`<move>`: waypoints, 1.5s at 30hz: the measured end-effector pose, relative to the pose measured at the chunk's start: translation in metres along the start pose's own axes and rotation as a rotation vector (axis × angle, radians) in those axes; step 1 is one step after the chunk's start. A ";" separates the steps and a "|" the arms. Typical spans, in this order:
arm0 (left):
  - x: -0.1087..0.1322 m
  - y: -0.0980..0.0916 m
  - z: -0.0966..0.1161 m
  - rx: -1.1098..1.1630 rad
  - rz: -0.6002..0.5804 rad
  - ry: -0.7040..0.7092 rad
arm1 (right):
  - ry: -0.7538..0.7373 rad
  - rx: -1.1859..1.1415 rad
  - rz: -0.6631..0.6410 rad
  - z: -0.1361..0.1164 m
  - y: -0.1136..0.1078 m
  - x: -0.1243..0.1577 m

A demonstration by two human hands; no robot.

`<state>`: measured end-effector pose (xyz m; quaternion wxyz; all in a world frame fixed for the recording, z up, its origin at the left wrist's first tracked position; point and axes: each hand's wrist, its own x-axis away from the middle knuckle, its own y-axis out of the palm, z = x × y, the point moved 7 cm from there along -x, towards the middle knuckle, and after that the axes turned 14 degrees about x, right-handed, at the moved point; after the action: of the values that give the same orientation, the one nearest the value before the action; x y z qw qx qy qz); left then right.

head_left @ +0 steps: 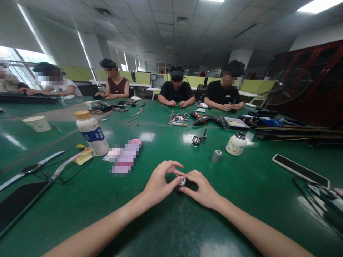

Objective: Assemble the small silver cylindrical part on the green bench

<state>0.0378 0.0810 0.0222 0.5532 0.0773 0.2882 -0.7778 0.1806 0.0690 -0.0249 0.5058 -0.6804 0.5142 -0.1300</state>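
Both my hands meet over the green table (171,221) near its front edge. My left hand (160,184) pinches a small round silvery part (182,181) with thumb and fingers curled. My right hand (202,189) grips the same part from the other side, fingers closed round it. Beyond the hands lie a small grey cylinder (217,155), a white cup-like bottle body (236,144) with an open metal mouth, and two small metal pieces (197,140).
A white drink bottle (92,132) with a yellow cap stands at left beside glasses (53,171) and a watch (29,168). A phone (300,170) lies at right. A circuit board (178,119) and power drill (209,120) lie farther back. Several people sit along the far side.
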 end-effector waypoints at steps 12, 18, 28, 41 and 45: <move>-0.003 -0.009 -0.053 -0.200 -0.023 -0.131 | 0.006 0.026 0.005 -0.001 -0.001 0.000; -0.005 -0.014 -0.029 -0.070 0.097 -0.061 | 0.001 0.022 0.000 0.001 0.001 0.000; 0.003 0.001 -0.007 -0.024 0.037 -0.011 | -0.007 0.008 0.013 0.001 0.000 0.001; 0.005 0.001 0.004 -0.118 0.015 0.076 | -0.015 -0.008 0.010 0.000 0.001 0.001; 0.006 0.005 0.006 -0.113 -0.017 0.084 | -0.013 -0.019 0.011 0.001 0.002 0.002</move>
<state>0.0414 0.0715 0.0224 0.5375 0.0761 0.3555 -0.7609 0.1814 0.0686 -0.0274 0.5035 -0.6832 0.5156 -0.1180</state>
